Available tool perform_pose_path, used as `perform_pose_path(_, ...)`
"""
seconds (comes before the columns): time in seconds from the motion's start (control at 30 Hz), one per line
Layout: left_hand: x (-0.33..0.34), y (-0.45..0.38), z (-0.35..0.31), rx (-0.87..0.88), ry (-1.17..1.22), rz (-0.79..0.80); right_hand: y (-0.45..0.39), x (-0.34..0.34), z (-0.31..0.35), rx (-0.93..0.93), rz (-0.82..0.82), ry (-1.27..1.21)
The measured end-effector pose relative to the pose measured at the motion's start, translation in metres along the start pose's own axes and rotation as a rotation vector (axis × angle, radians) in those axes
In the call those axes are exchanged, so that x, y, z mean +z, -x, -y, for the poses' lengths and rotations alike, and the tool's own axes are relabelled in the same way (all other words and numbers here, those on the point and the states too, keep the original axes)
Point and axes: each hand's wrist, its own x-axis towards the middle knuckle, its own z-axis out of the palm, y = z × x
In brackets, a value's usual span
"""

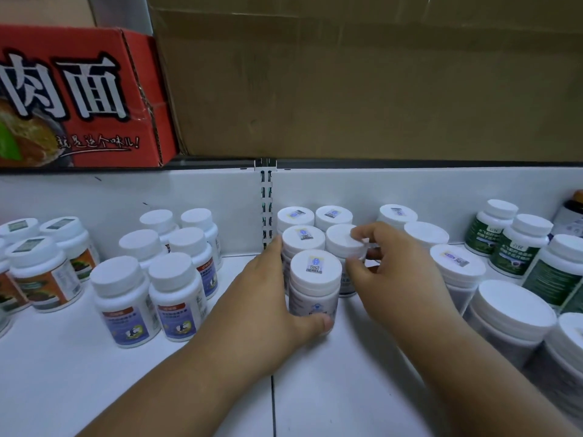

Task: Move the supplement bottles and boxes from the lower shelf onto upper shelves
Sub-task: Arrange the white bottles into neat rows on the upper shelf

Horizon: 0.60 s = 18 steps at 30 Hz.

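Observation:
Several white-capped supplement bottles stand on a white shelf (315, 389). In the middle is a tight cluster. My left hand (268, 298) grips the front bottle (314, 285) of that cluster, thumb across its base and fingers along its left side. My right hand (394, 272) holds the plain-capped bottle (342, 242) just behind it, fingertips curled over the cap's right edge. Two more bottles with stickers on their caps (303, 236) stand behind these against the back panel.
Blue-labelled bottles (175, 298) and orange-labelled ones (41, 272) stand to the left, green-labelled bottles (517, 247) and wide jars (511, 313) to the right. Above the shelf's back panel sit a red noodle carton (79, 96) and a brown cardboard box (362, 80).

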Motion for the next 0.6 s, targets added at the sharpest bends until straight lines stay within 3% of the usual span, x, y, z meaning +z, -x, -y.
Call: perform_pose_path(0.6, -0.0036, -0.0009, 0.0064, -0.012, -0.005, 0.01, 0.0036, 0.0058, -0.0006, -0.009, -0.029, -0.049)
